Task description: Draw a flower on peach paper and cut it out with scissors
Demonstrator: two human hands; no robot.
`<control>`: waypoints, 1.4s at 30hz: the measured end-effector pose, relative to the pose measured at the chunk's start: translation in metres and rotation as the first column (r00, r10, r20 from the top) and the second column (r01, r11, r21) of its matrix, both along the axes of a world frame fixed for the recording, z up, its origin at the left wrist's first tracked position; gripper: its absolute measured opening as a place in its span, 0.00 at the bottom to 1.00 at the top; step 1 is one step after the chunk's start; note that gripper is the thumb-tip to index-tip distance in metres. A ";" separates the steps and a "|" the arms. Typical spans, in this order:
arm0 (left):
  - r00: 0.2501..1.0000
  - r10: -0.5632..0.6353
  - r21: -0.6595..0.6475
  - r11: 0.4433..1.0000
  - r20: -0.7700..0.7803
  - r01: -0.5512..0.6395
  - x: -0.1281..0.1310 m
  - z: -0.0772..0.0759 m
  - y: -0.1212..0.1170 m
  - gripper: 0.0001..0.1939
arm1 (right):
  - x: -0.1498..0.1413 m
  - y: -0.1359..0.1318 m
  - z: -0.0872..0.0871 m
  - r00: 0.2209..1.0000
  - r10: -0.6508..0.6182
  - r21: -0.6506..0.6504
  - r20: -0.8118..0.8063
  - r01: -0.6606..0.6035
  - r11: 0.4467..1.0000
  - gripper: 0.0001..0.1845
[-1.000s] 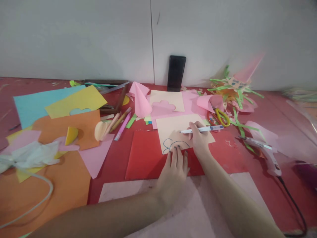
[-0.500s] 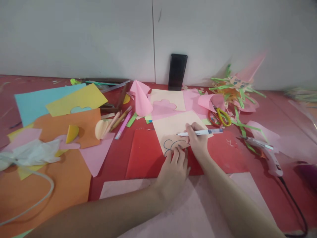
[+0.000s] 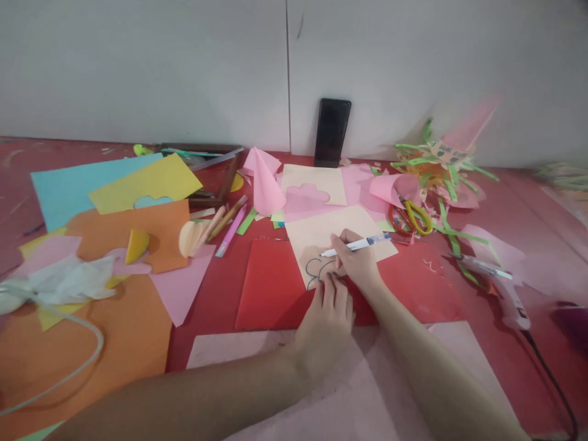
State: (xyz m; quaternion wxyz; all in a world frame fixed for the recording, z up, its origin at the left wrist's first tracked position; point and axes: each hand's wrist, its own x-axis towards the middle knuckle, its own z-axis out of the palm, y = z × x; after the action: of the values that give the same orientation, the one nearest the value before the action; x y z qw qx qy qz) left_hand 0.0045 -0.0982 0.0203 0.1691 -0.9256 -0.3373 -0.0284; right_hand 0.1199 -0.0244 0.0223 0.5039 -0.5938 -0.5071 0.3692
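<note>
On red sheet [image 3: 266, 288]: cream paper [image 3: 342, 222], lying slanted, near edge under the left fingers.
Outline [image 3: 314, 268]: some curves are drawn; it seems only partly done and not closed, but the hands hide some.
Right hand [image 3: 361, 263]: fingers closed around pen [image 3: 361, 244], tip close above or on the paper, I cannot tell.
Left hand [image 3: 325, 318]: fingers extended, slightly apart, resting on the paper, grasping nothing visible.

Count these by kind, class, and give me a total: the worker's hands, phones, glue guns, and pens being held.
Hands: 2 (left hand, right hand)
Phone: 1
Glue gun: 1
White pen, held in the right hand: 1
Total: 5
</note>
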 end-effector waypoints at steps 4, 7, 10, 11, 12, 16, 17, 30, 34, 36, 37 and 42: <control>1.000 -0.004 0.006 1.000 0.018 0.004 0.001 0.000 0.001 0.19 | 0.000 0.000 -0.001 1.000 0.010 0.000 0.024 -0.010 1.000 0.19; 0.999 0.002 0.012 1.000 0.038 -0.003 0.001 0.001 0.001 0.19 | 0.000 0.000 -0.001 0.999 0.019 -0.013 0.045 -0.018 1.000 0.18; 0.999 -0.004 -0.006 1.000 0.039 0.004 0.001 0.001 0.001 0.19 | 0.001 0.000 -0.002 0.999 0.022 -0.024 0.039 -0.021 0.999 0.18; 0.999 -0.007 -0.011 1.000 0.040 0.007 0.001 0.001 0.001 0.18 | 0.001 0.000 -0.002 0.999 0.020 -0.022 0.033 -0.020 1.000 0.18; 0.999 -0.010 -0.014 1.000 0.040 0.011 0.001 0.001 0.001 0.18 | 0.002 0.000 -0.002 0.999 0.017 -0.020 0.029 -0.016 1.000 0.18; 0.999 0.000 -0.013 1.000 0.054 0.000 0.001 0.000 0.001 0.19 | 0.002 0.000 -0.003 0.999 0.012 -0.018 0.033 -0.012 1.000 0.18; 0.998 0.001 -0.015 1.000 0.056 0.000 0.001 0.000 0.001 0.19 | 0.002 0.000 -0.003 0.999 0.016 -0.025 0.036 -0.016 1.000 0.18; 0.999 -0.006 -0.018 1.000 0.054 0.007 0.001 0.001 0.002 0.19 | 0.002 0.001 -0.005 0.999 0.028 -0.036 0.040 -0.027 0.999 0.18; 0.997 0.005 -0.045 0.999 0.075 -0.002 0.001 0.000 0.001 0.19 | 0.003 0.001 -0.006 1.000 0.016 -0.058 0.026 -0.014 0.998 0.17; 0.997 0.005 -0.051 0.999 0.077 -0.001 0.001 0.000 0.001 0.19 | 0.003 0.000 -0.006 0.999 0.022 -0.060 0.029 -0.020 0.998 0.18; 0.997 0.005 -0.050 0.999 0.075 -0.001 0.001 0.000 0.001 0.19 | 0.002 0.000 -0.005 0.999 0.024 -0.054 0.034 -0.022 0.998 0.18; 0.998 0.000 -0.008 1.000 0.058 0.000 0.001 0.000 0.001 0.19 | 0.001 0.000 -0.003 0.997 -0.016 0.008 0.071 0.016 1.000 0.19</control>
State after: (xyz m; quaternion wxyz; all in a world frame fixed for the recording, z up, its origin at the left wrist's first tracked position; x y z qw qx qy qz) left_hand 0.0058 -0.0971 0.0202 0.1557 -0.9251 -0.3422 -0.0539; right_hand 0.1206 -0.0243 0.0189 0.4910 -0.6085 -0.5213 0.3420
